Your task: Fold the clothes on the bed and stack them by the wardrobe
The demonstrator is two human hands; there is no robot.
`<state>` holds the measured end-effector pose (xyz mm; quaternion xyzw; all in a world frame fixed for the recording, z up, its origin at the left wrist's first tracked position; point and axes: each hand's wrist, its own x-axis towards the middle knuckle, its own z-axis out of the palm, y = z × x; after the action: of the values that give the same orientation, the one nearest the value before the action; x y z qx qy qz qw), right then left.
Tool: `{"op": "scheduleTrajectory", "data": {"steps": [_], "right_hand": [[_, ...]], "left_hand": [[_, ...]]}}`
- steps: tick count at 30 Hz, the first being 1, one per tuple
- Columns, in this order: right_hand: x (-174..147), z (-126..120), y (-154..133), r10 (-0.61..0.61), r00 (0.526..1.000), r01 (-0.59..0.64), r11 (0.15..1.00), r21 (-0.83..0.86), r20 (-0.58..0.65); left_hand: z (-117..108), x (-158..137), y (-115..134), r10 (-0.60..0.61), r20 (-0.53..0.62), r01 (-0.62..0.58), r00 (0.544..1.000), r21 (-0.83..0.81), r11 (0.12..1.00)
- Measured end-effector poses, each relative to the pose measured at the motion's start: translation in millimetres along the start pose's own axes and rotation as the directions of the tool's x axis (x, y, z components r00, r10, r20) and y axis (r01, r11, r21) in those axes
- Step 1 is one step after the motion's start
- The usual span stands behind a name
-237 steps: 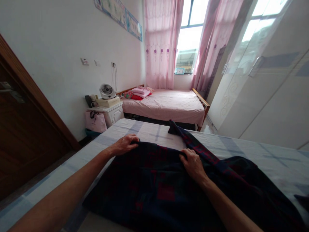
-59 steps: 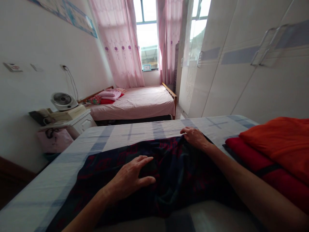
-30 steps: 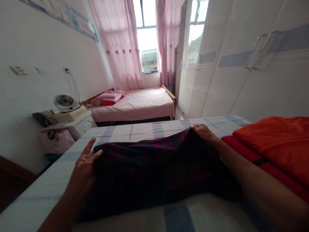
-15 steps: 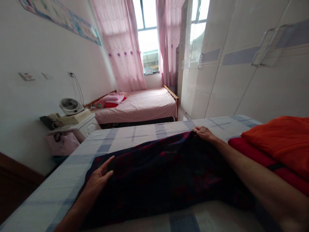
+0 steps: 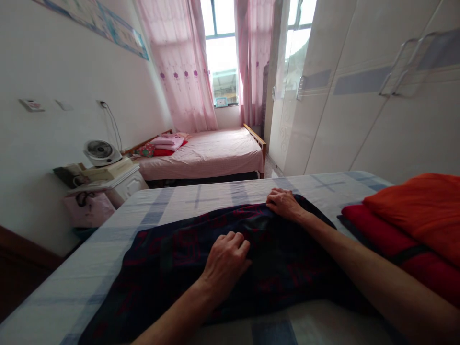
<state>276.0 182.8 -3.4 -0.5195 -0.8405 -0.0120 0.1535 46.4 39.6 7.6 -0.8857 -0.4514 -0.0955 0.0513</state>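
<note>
A dark navy garment [image 5: 168, 273] with a red pattern lies spread over the near bed, with some soft folds. Over its middle is my left hand [image 5: 228, 258], fingers curled in loosely and the thumb to the right. I see no cloth caught in that hand. My right hand [image 5: 285, 203] rests at the garment's far edge, its bent fingers closed on the fabric there. The right forearm crosses over the garment's right part and hides some of it.
Folded red cloth [image 5: 381, 225] and orange cloth [image 5: 420, 206] are stacked at the right on the checked bedsheet [image 5: 151, 211]. Beyond stand a pink bed [image 5: 219, 148], a white wardrobe [image 5: 345, 120] and, at left, a cabinet [image 5: 125, 184] bearing a fan [image 5: 102, 152].
My left hand has moved right, from the garment's left edge to its middle, and its fingers have curled. My right hand has shifted slightly left, and the lifted far edge has come down.
</note>
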Motion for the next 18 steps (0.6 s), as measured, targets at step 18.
{"op": "scheduleTrajectory", "data": {"steps": [18], "right_hand": [[-6, 6, 16, 0.273, 0.948, -0.288, 0.955, -0.076, -0.162]], "left_hand": [[-1, -44, -44, -0.253, -0.165, 0.25, 0.953, -0.035, 0.968]]}}
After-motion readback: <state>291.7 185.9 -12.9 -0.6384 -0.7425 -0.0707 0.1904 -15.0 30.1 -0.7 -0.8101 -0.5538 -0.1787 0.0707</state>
